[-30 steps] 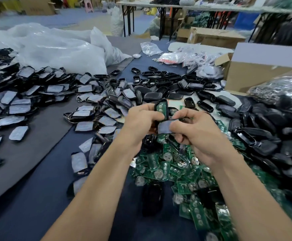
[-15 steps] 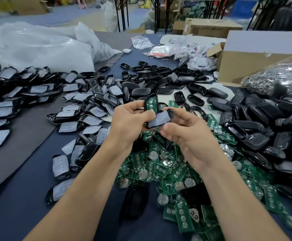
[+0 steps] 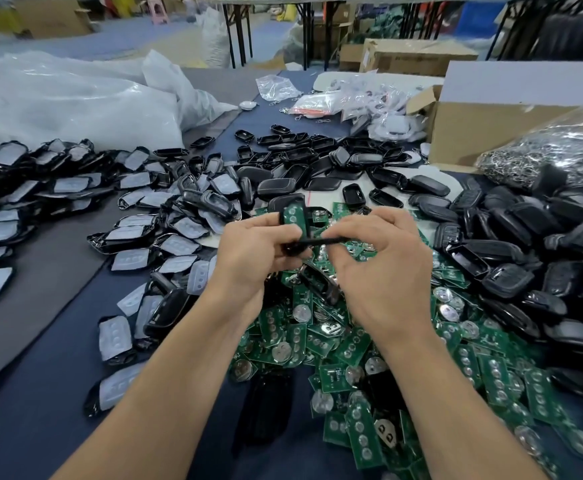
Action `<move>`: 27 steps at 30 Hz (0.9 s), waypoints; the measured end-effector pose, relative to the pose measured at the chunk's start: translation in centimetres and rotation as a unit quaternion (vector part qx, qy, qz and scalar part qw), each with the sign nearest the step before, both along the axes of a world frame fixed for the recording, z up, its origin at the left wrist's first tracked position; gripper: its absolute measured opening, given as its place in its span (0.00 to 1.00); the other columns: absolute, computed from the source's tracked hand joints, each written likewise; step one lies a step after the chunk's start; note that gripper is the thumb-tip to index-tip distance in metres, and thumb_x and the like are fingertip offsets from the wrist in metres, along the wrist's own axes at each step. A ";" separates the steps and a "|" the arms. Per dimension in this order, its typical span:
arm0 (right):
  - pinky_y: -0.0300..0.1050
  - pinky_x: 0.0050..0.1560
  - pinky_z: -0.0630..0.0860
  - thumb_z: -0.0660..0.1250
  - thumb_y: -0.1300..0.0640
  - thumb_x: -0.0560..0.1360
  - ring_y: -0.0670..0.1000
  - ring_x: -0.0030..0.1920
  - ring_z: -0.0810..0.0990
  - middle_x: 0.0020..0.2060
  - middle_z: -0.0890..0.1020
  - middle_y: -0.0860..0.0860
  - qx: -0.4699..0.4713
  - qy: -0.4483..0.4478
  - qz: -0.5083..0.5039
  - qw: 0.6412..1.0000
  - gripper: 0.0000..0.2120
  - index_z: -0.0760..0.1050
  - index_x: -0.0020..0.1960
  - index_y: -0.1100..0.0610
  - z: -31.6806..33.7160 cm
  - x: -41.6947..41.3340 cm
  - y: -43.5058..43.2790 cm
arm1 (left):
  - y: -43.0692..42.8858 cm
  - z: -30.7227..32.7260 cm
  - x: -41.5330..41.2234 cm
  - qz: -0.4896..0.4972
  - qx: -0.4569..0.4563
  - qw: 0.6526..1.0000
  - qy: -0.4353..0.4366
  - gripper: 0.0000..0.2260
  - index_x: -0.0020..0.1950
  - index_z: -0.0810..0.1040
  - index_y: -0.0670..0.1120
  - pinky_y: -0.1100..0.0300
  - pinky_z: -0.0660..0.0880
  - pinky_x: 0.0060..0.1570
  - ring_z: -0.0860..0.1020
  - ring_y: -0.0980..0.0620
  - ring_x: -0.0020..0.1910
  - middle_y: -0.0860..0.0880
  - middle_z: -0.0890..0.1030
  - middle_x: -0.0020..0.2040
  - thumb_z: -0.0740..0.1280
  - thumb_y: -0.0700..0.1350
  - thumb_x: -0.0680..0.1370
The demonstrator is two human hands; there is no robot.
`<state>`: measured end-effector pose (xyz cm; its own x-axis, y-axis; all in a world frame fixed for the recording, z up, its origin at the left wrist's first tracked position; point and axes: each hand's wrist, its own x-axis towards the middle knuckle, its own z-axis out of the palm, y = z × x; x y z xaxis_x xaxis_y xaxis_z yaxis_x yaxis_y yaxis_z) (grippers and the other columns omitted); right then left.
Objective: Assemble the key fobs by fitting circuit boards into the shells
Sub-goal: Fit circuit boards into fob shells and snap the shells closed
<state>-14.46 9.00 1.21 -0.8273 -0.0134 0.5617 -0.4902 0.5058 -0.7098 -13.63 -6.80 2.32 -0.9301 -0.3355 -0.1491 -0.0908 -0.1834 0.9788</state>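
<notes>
My left hand [image 3: 255, 258] grips a green circuit board [image 3: 294, 218] that stands upright above its fingers, and it also touches the left end of a black key fob shell [image 3: 318, 242]. My right hand [image 3: 383, 261] pinches the right end of that shell, which lies edge-on between the two hands. Below them spreads a heap of green circuit boards [image 3: 352, 344] with round silver battery clips. Black shell halves [image 3: 512, 258] are piled to the right.
Shells with grey button pads [image 3: 137, 233] cover the left of the blue table cloth [image 3: 40, 375]. White plastic bags [image 3: 75, 102] lie at the back left. A cardboard box [image 3: 491, 126] and a bag of metal rings [image 3: 539, 150] stand at the back right.
The shell between my hands has turned from showing its grey face to lying edge-on. The view has shifted slightly, and both hands stay close together over the board heap.
</notes>
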 end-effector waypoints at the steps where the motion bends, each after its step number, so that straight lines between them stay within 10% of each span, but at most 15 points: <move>1: 0.31 0.57 0.73 0.79 0.61 0.70 0.45 0.51 0.79 0.40 0.83 0.31 -0.046 -0.055 0.003 0.997 0.11 0.88 0.43 0.44 0.2 0.0 0.0 | -0.2 0.1 0.0 0.025 0.017 1.000 0.003 0.04 0.47 0.84 0.38 0.64 0.78 0.30 0.85 0.48 0.34 0.44 0.87 0.40 0.70 0.32 0.78; 8: 0.36 0.33 0.76 0.80 0.64 0.69 0.45 0.31 0.78 0.39 0.87 0.55 -0.385 -0.344 0.097 0.851 0.10 0.87 0.49 0.60 0.2 -0.3 0.6 | -0.1 0.2 0.1 -0.001 0.016 1.000 0.021 0.05 0.50 0.84 0.38 0.64 0.78 0.31 0.85 0.50 0.34 0.44 0.88 0.43 0.69 0.32 0.79; 27: 0.36 0.34 0.75 0.80 0.64 0.70 0.46 0.33 0.81 0.39 0.88 0.54 -0.350 -0.337 0.080 0.870 0.07 0.86 0.46 0.58 -0.8 -0.9 0.5 | 0.4 0.7 0.7 -0.143 0.027 0.989 0.001 0.10 0.58 0.78 0.32 0.58 0.82 0.37 0.81 0.47 0.38 0.41 0.84 0.45 0.62 0.31 0.80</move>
<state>-15.35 9.46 0.42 -0.9909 -0.0093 -0.1341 0.1331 -0.2034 -0.9700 -12.96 -6.40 3.05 -0.9861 -0.0501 -0.1583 -0.1452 -0.2023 0.9685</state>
